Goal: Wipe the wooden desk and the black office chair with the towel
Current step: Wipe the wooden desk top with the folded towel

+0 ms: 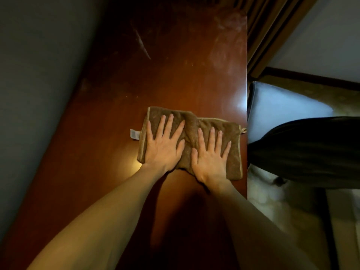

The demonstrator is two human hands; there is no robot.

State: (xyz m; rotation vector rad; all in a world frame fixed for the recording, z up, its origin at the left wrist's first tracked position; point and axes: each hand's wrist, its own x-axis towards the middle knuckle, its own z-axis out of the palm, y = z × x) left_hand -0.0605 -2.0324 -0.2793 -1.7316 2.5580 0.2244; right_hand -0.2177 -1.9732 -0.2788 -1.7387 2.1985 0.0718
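a small white tag (134,134) sticks out from the left edge of the towel (190,129); whatever is printed on it is too blurred to read, and no other writing shows anywhere.

both bare forearms reach forward from the bottom of the view, side by side, and come together over the towel. the left hand (165,145) lies palm down on the towel's left half, fingers straight and fanned apart, thumb pointing toward the other hand. the right hand (211,154) lies the same way on the right half, just beside the left, the two thumbs near each other but apart. the grip of each hand is fully open: flat fingers press on the cloth, and nothing is curled round or pinched.

the brown towel lies folded flat on the reddish wooden tabletop (175,75), close to its right edge, with a raised crease running between the hands and a small loop (243,130) at its far right corner. pale smears and a thin light streak mark the tabletop beyond the towel.

the black office chair (272,114) stands just past the right edge, its seat shining with glare (a dull black shape crosses in front of it, and what that is cannot be told). a curtain (263,26) hangs beyond, and a grey wall (39,75) runs along the left.
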